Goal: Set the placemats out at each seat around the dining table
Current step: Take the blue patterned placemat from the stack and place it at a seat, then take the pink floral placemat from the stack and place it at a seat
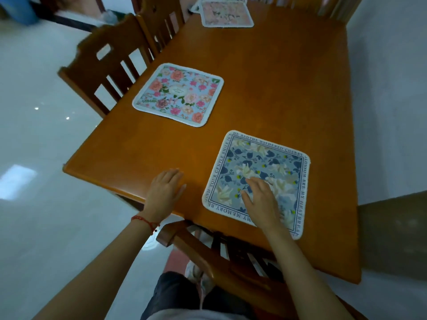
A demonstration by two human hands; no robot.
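Observation:
A blue-and-cream floral placemat (275,165) with a border of printed words lies flat near the table's front edge. My right hand (261,199) rests palm-down on it, fingers spread. My left hand (165,192) lies flat on the bare wooden table (288,93) just left of that mat, holding nothing. A pink-rose placemat (178,94) lies at the left side, in front of a chair. At the far end sits a pale pink placemat (226,13), with another mat's edge showing under it.
A wooden chair (221,257) stands tucked in below the near mat, right in front of me. Two more chairs (108,63) line the table's left side. Pale glossy floor (46,158) surrounds the table. A brown panel (392,234) stands at the right.

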